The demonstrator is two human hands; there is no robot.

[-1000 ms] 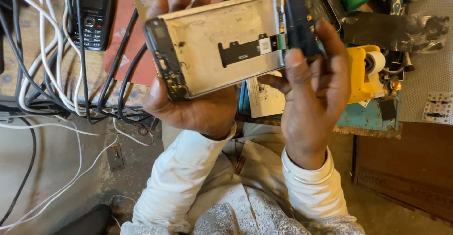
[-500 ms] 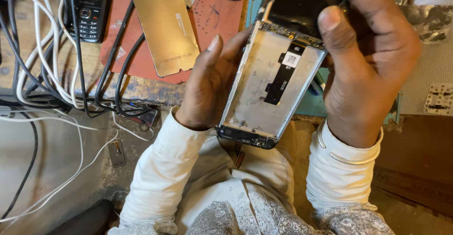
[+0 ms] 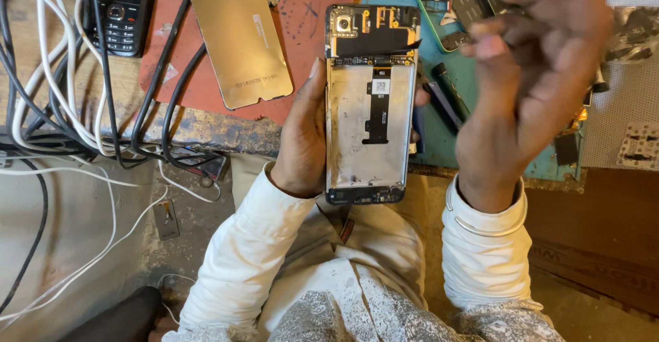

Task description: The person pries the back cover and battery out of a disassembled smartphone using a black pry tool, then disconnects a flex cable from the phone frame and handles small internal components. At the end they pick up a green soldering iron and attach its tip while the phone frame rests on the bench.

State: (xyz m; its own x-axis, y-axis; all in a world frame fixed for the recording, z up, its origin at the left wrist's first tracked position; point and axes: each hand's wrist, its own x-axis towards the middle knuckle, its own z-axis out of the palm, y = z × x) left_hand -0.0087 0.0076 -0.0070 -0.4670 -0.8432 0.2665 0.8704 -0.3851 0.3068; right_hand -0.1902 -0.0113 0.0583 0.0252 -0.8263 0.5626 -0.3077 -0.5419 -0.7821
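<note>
Right hand (image 3: 532, 88): motion-blurred; its grip cannot be told.
Left hand (image 3: 302, 136): fingers mostly hidden behind the opened phone (image 3: 369, 101).
Keypad phone (image 3: 122, 9), far left: top cut off by edge.
Gold back panel (image 3: 237, 36): top cut off.

One opened phone frame (image 3: 371, 101) serves as landmark. Left of it lie one gold back panel (image 3: 237, 36), one black keypad phone (image 3: 123, 9), and several tangled cables (image 3: 68, 108), uncountable. Two hands: left hand (image 3: 302, 136) beside it, right hand (image 3: 528, 88) to its right.
</note>
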